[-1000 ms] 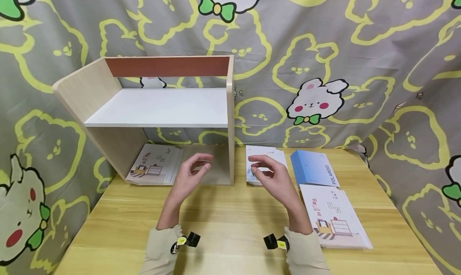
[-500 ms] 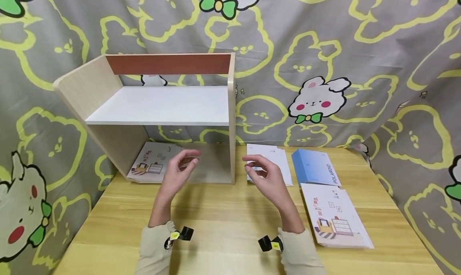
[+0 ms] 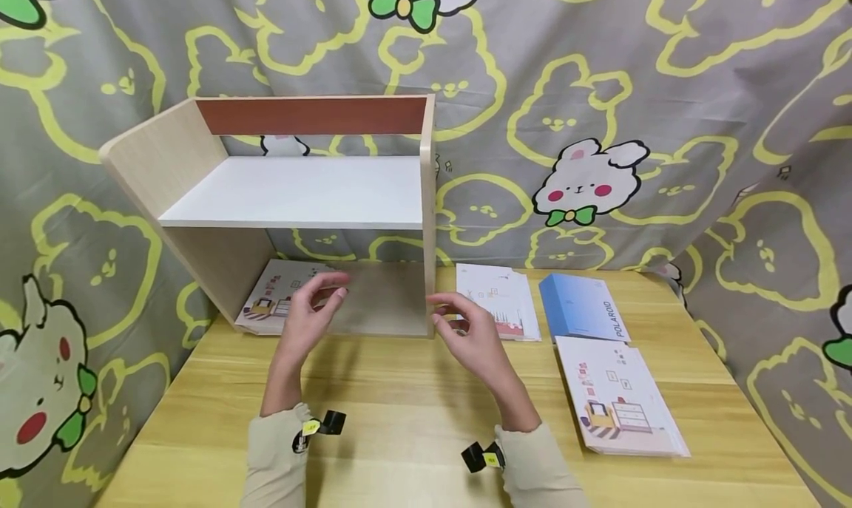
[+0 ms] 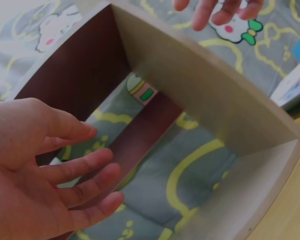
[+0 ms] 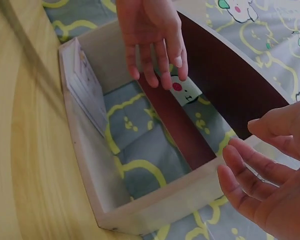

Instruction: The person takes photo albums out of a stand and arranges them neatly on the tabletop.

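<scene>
My left hand [image 3: 309,316] hovers in front of the lower compartment of a small wooden shelf [image 3: 429,219], fingers loosely bent and holding nothing. Behind it, a stack of white illustrated books [image 3: 269,290] lies flat at the lower left of the shelf, partly covered by the hand in the head view. My right hand [image 3: 475,338] is in the air by the shelf's right side panel, its fingers also relaxed and without a thing between them. In the left wrist view the left hand's fingers [image 4: 85,180] are spread apart. The right wrist view shows both hands over the shelf.
Right of the shelf lies another stack of white books [image 3: 492,293], partly behind the right hand. Beside it is a blue box-like item marked POLAROID [image 3: 586,308], with more illustrated books [image 3: 619,401] in front. A patterned curtain [image 3: 479,57] hangs behind the wooden table [image 3: 386,434].
Both hands have moved left, the right one from before the white book stack to the shelf's side panel. The books and shelf have stayed in place.
</scene>
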A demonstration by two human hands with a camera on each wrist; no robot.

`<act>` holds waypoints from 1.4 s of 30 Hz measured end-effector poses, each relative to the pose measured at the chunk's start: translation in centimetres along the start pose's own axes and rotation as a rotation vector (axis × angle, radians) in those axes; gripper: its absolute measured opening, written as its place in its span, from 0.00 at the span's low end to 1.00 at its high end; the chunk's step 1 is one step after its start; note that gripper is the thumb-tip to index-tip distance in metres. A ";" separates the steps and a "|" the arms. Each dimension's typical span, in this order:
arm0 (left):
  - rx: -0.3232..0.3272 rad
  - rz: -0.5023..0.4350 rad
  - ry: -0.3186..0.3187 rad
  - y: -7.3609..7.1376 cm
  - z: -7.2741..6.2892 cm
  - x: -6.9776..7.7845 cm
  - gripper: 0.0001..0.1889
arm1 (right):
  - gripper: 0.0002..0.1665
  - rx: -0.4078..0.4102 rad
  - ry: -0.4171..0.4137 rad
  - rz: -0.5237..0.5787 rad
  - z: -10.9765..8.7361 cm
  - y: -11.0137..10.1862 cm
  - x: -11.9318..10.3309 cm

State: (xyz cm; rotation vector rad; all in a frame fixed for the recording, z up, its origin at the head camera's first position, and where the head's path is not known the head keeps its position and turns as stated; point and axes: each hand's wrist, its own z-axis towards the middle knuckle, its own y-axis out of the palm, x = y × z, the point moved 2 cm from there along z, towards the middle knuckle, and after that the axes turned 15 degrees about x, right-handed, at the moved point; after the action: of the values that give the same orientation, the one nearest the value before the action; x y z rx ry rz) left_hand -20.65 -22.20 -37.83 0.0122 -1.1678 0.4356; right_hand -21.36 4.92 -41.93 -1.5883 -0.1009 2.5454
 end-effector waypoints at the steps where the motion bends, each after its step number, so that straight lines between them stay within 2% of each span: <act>1: 0.008 0.003 0.000 -0.2 0.0 -0.1 0.14 | 0.16 0.000 -0.003 0.002 0.0 0.1 0.0; 11: 0.049 0.058 0.012 -1.8 0.3 -0.9 0.15 | 0.16 -0.049 0.013 -0.021 -0.5 1.8 1.0; 18: 0.089 0.057 0.002 -3.0 1.3 -4.4 0.15 | 0.16 -0.058 0.020 -0.017 -0.5 2.4 1.1; 21: 0.109 0.059 0.013 -3.6 1.5 -5.2 0.15 | 0.16 -0.071 0.026 -0.015 -0.5 2.8 1.2; 27: 0.131 0.038 0.032 -4.5 1.4 -5.8 0.15 | 0.16 -0.106 0.027 -0.011 -0.6 3.8 1.3; 35: 0.186 0.088 -0.001 -5.6 1.4 -6.2 0.15 | 0.16 -0.161 0.043 -0.006 -1.1 5.1 1.6; 42: 0.202 0.121 0.003 -6.0 1.4 -6.9 0.14 | 0.15 -0.172 0.048 0.014 -1.3 6.1 1.7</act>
State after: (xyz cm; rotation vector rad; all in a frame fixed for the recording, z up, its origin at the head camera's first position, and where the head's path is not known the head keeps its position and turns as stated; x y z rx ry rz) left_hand -22.07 -30.29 -42.08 0.1158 -1.1210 0.6593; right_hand -21.45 -0.86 -44.85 -1.7138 -0.3129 2.5681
